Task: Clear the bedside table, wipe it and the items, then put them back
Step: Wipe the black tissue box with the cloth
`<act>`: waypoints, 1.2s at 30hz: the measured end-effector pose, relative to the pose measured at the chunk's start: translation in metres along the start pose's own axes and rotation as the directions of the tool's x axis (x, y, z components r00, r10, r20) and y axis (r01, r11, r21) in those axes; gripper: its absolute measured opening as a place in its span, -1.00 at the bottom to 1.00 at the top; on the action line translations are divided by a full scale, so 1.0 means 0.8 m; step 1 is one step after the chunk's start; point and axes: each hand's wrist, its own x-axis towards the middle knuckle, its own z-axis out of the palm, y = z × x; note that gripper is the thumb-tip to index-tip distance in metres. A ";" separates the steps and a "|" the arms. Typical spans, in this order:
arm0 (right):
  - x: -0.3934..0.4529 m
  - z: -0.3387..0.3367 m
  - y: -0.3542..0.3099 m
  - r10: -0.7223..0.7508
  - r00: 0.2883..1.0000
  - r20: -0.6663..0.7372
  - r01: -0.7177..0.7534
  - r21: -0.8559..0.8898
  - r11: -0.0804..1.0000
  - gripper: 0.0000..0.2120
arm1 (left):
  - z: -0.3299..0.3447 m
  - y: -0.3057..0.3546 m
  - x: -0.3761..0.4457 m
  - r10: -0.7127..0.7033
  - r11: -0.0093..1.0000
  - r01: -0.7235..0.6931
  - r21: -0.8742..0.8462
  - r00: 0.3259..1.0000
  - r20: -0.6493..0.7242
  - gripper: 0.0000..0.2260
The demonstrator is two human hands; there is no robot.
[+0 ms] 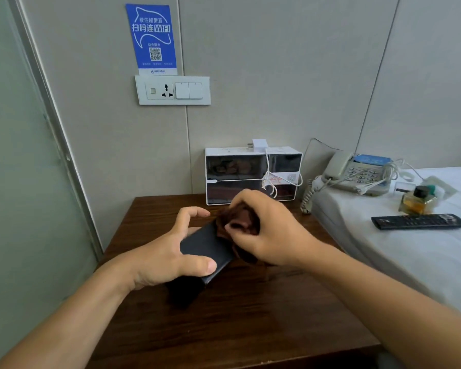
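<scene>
The left hand (168, 251) holds a flat black case (206, 249) by its edges just above the table (250, 315), while the right hand (266, 230) clenches a bunched brown cloth (237, 221) against its far end. To wipe it well, I would keep the left grip firm, draw the cloth along the whole face, then turn it over.

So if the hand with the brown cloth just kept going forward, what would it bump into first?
Probably the white box at the back of the table. The right hand with the cloth points roughly toward it, though depth is hard to judge.
</scene>
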 end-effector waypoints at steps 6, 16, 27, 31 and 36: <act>0.004 -0.036 0.093 0.388 0.897 -0.211 -0.412 -0.085 0.907 -0.78 | 0.005 0.006 -0.002 -0.061 0.992 0.058 0.112 0.998 0.016 -0.12; -0.071 -0.038 0.121 0.454 0.850 -0.267 -0.412 0.198 0.889 -0.85 | -0.009 0.017 0.001 -0.082 0.988 0.059 0.142 0.984 0.157 -0.17; -0.065 -0.028 0.115 0.485 0.834 -0.263 -0.403 0.312 0.861 -0.86 | 0.077 0.073 0.090 0.031 0.485 0.173 0.857 0.976 -0.214 -0.30; -0.075 -0.031 0.117 0.465 0.851 -0.244 -0.394 0.291 0.872 -0.86 | 0.077 0.067 0.103 0.075 0.492 0.037 0.870 0.994 -0.084 -0.29; -0.086 -0.045 0.113 0.413 0.887 -0.205 -0.360 0.252 0.898 -0.86 | 0.059 0.053 0.082 0.041 0.594 -0.004 0.805 0.999 -0.026 -0.26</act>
